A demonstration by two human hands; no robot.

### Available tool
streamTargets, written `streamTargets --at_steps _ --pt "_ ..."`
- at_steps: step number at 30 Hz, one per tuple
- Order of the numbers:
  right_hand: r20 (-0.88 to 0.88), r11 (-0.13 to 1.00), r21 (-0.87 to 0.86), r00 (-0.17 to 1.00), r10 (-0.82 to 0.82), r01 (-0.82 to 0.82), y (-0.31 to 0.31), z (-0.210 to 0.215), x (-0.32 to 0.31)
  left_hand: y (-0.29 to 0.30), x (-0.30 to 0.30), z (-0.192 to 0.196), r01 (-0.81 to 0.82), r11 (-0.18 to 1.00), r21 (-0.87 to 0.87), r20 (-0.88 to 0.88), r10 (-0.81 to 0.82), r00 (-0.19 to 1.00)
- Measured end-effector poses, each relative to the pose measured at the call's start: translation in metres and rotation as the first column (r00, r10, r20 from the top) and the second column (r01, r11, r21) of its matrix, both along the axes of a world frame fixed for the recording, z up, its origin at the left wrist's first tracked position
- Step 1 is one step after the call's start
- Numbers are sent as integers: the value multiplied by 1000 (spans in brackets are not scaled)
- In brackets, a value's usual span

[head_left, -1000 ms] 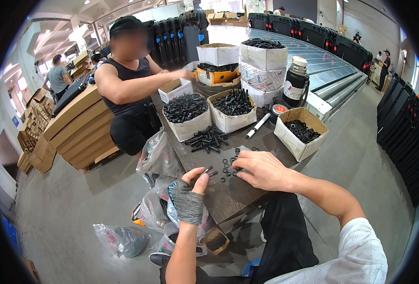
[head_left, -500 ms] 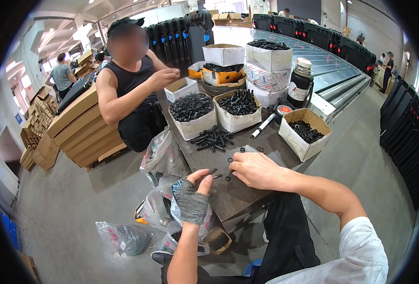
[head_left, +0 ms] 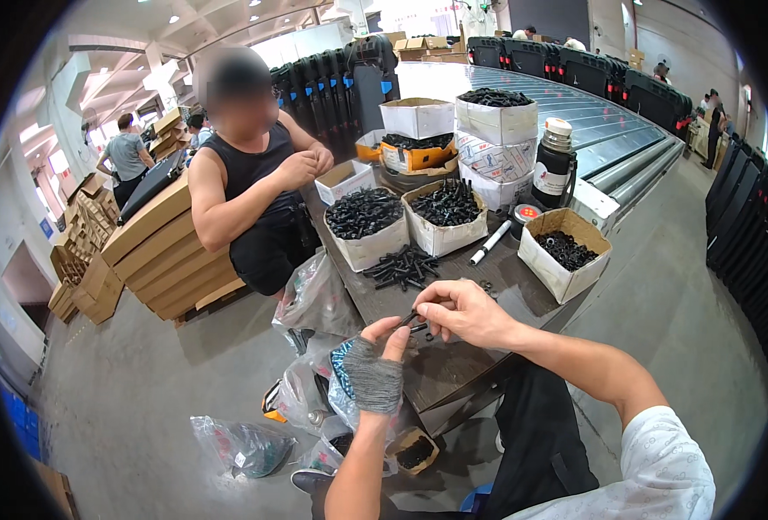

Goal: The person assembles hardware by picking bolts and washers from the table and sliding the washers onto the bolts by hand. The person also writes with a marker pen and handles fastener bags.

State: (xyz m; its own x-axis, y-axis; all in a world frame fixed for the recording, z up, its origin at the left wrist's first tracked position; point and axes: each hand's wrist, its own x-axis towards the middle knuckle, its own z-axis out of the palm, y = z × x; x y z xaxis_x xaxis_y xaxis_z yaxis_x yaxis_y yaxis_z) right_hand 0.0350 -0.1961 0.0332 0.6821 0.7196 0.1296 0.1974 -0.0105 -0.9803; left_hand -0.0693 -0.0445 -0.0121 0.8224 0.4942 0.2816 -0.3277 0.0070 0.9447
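**Small black part pinched between both hands over the dark worktable**

Head view — the only one. The left hand [head_left: 375, 368], in a grey fingerless glove, sits low over the near edge of the dark table [head_left: 453, 381], fingers drawn together round a small black part [head_left: 412, 321]. The right hand [head_left: 462, 314] is bare, coming in from the right, thumb and forefinger closed on the same part from above. So both hands are clamped on one piece, held just above the tabletop, near a few loose bits lying beside the right hand.

Progress, as a judgement: a loose heap of black screws [head_left: 401, 267] lies mid-table, two paper-lined boxes of black parts [head_left: 406, 217] stand full behind it, and an open carton [head_left: 564, 253] at right holds a shallow layer of dark pieces. Looks like plenty is left to go through — how many are finished can't be counted from here.

Across the table a seated co-worker [head_left: 254, 191] in a black sleeveless top holds both hands together at chest height. A dark flask [head_left: 556, 165] and a white marker [head_left: 491, 243] stand near the boxes. Clear bags [head_left: 315, 303] hang off the table's left edge.

Hard to make out: the held part is tiny and half covered by fingertips — possibly a screw with a washer, can't tell. The left palm is hidden, and the picture's rim is black.
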Motion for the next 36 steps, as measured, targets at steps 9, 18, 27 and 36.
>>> streamTargets --at_steps 9,18,27,36 --pt "10 995 98 1000 7 -8 6 3 -3 3 -1 4 43 990 -131 -27 -47 999" --pt "200 998 60 979 -37 25 2 37 -3 10 3 -6 171 902 -397 125 -131 983" --pt "545 999 -33 839 -8 31 10 28 -17 8 12 -15 76 912 -403 146 -18 989" --pt "732 998 68 679 -57 10 24 27 -7 11 15 -10 85 794 -602 139 0 990"
